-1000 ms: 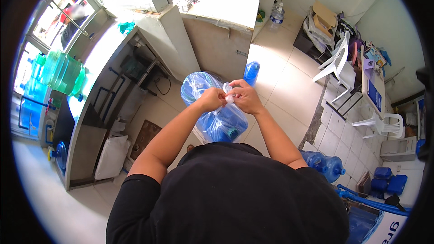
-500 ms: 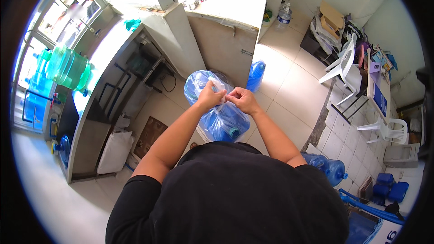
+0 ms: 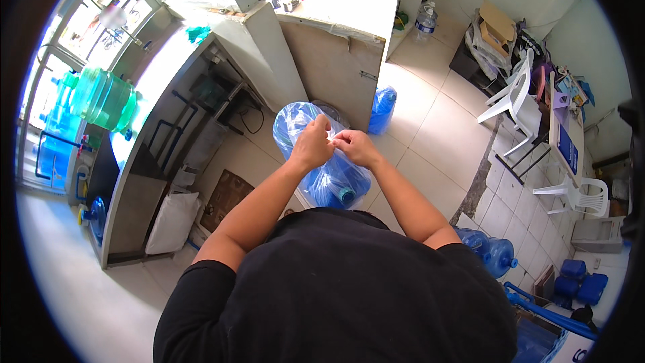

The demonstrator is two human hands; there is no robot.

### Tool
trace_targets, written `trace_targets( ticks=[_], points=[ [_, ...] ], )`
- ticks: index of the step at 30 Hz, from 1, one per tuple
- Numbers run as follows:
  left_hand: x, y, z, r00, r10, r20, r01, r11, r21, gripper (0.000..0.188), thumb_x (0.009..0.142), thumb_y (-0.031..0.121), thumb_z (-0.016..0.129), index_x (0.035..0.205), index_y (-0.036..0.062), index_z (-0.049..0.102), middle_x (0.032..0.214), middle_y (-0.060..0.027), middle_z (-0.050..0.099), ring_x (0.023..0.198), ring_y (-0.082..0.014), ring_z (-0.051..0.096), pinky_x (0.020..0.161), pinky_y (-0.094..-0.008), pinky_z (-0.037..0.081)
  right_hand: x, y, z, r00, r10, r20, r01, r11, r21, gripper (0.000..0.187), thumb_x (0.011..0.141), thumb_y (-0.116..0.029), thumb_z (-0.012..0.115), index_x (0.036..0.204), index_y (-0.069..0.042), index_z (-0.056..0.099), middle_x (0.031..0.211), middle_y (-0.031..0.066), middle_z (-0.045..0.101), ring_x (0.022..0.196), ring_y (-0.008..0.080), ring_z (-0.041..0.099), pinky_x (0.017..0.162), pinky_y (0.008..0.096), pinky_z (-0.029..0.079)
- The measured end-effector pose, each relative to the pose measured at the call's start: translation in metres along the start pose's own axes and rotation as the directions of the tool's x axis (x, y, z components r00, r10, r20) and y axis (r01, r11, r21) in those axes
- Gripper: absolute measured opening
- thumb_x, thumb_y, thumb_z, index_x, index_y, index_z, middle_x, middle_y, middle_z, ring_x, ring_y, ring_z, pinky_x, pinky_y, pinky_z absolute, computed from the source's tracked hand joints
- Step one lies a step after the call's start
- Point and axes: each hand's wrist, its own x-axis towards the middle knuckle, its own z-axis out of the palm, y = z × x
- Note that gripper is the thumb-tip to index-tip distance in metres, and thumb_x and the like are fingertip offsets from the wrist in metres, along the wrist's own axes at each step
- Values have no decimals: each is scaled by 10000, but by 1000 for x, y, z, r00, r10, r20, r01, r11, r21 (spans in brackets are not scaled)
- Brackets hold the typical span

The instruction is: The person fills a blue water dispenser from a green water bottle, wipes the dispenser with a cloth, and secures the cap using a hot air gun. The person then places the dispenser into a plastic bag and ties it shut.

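Note:
A clear plastic bag [image 3: 291, 119] stands upright in front of me, with blue water bottles [image 3: 330, 187] showing through its film. Over its middle, my left hand [image 3: 312, 144] is closed on the gathered plastic, its back turned up. Close against it, my right hand [image 3: 358, 148] pinches the same gathered film between thumb and fingers. The pinched bit itself is mostly hidden by the fingers. Just beyond the bag stands another blue bottle-shaped bundle [image 3: 382, 110], next to the cabinet panel [image 3: 336, 70].
Along the left runs a counter [image 3: 156, 87] with a green water jug [image 3: 104, 99] lying on it. White plastic chairs [image 3: 519, 106] and a cluttered table [image 3: 563, 136] stand at the right. Large blue jugs [image 3: 498, 255] lie near my right elbow. A white sack [image 3: 173, 222] leans under the counter.
My left hand has rolled over, so more of its back shows, and its fingers reach slightly farther. My right hand has shifted a little left, and both hands stay together at the bag.

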Motion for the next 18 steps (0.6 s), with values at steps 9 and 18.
trace_targets(
  ticks=[9, 18],
  points=[
    [19, -19, -7, 978, -3, 209, -3, 1000, 26, 242, 708, 80, 748, 883, 23, 591, 798, -150, 647, 815, -286, 660, 736, -357, 527, -3, 16, 1, 949, 187, 254, -301, 781, 547, 126, 902, -164, 594, 892, -74, 681, 732, -14, 564, 636, 94, 501, 604, 243, 412],
    [-12, -2, 1, 963, 192, 191, -258, 865, 431, 151, 827, 193, 684, 943, 98, 660, 977, -102, 623, 1013, -315, 615, 845, -439, 454, 14, 26, 0, 898, 195, 395, -417, 665, 619, 116, 861, -154, 564, 759, -111, 600, 674, -42, 471, 592, 81, 405, 549, 241, 332]
  ],
)
